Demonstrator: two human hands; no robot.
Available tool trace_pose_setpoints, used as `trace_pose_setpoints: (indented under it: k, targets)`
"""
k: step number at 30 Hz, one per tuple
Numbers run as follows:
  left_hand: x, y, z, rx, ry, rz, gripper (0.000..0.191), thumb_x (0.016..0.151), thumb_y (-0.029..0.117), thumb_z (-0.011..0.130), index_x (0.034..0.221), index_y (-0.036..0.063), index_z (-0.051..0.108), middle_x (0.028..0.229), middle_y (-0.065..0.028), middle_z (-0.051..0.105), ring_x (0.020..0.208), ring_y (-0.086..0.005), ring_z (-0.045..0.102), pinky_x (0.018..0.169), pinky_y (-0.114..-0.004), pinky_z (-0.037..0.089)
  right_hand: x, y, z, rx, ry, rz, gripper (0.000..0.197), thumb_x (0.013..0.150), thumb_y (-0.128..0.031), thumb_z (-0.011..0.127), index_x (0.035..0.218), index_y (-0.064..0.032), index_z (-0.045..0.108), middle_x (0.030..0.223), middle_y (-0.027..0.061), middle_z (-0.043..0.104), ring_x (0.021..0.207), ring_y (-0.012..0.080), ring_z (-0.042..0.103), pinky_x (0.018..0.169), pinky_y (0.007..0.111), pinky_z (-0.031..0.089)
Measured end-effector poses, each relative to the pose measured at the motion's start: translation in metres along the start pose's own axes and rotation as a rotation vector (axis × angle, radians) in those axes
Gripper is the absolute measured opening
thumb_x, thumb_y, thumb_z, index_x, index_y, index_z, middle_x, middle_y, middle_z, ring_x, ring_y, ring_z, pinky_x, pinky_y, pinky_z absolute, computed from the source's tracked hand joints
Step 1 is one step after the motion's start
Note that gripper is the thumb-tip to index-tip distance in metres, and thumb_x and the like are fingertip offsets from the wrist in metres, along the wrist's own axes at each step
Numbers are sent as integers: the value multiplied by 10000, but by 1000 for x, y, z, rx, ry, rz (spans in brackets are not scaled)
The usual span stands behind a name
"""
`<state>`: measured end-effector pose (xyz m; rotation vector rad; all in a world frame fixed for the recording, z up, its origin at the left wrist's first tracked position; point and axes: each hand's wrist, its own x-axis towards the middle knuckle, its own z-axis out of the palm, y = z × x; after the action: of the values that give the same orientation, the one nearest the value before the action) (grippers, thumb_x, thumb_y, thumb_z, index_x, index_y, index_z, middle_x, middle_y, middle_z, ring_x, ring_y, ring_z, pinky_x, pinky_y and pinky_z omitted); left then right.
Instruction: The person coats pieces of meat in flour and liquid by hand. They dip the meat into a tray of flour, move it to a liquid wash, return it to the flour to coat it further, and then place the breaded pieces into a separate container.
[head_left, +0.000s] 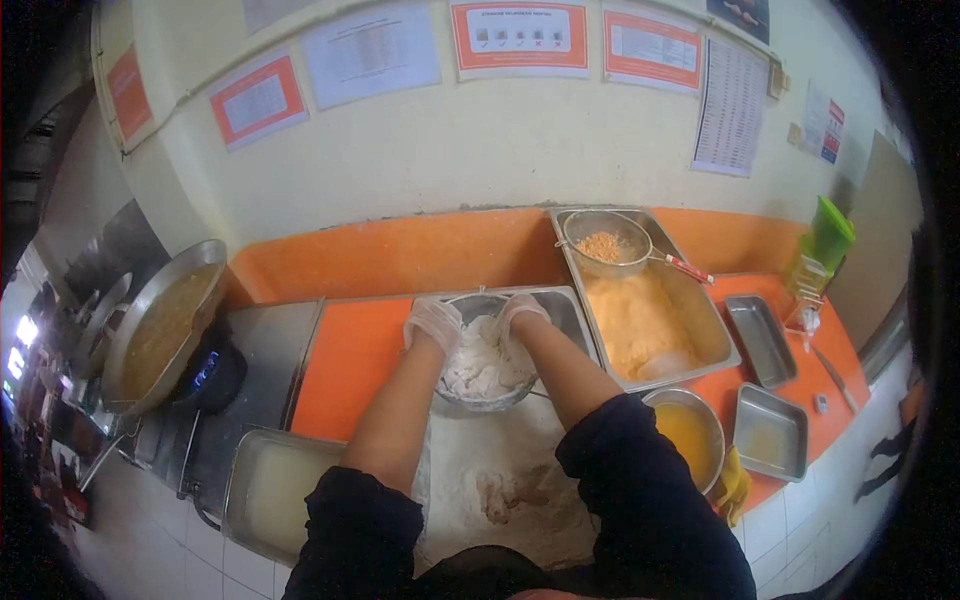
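Note:
A round metal sieve (480, 403) holds flour-coated pieces (486, 360) and rests over a steel tray of flour (487, 450). My left hand (435, 324), in a clear plastic glove, is at the sieve's left rim. Gloved the same way, my right hand (523, 315) is at its right rim, fingers partly hidden inside by the coated pieces. How firmly either hand grips cannot be told. Nearer me in the flour lie several raw, reddish pieces (506, 495), partly coated.
A large wok (169, 330) of bubbling oil sits on a lit burner at left. Beside my left arm stands a tray of whitish liquid (289, 487). At right are a deep pan of orange crumbs (637, 322) bearing another sieve (607, 244), a yellow-liquid bowl (684, 435) and a knife (836, 379).

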<state>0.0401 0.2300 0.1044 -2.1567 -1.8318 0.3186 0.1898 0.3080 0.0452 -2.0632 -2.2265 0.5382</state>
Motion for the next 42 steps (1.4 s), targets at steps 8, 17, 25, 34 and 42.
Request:
trace_pose_setpoints:
  k: [8,17,25,34,42]
  targets:
    - [14,-3,29,13,-11,61,218,744,188,522,861,100,684,912,-98,657,866,-225,628,675,-373,454,-11,7,-12,-69,-1,-67,362,701,-290,605,968,-51,650,1066,154,596,1019,280,566,838,361,459]
    - [-27,-39,-29,-85,88,158,189,709,228,571,789,97,683,831,-112,656,836,-245,631,638,-371,471,-65,-15,-83,-482,-48,-410,327,677,-292,609,951,-123,669,994,112,634,940,248,606,809,342,464]
    - [-156,-112,-46,-178,363,297,196,608,273,634,561,86,605,600,-122,577,565,-306,565,543,-407,444,-147,-117,-63,-542,79,-794,282,699,-291,569,874,-97,676,917,111,647,865,251,622,774,349,474]
    - [-312,-174,82,-104,135,153,176,615,237,623,558,74,588,581,-132,563,560,-314,560,553,-424,443,-257,-257,57,-443,-401,-997,234,759,-216,555,900,-70,671,926,135,646,881,274,620,717,375,498]
    - [-385,-187,227,-118,222,-135,160,740,183,524,711,54,613,779,-180,599,774,-340,579,713,-459,426,-259,-292,174,-376,-373,-955,213,717,-147,586,872,-22,663,887,149,646,826,299,627,688,392,504]
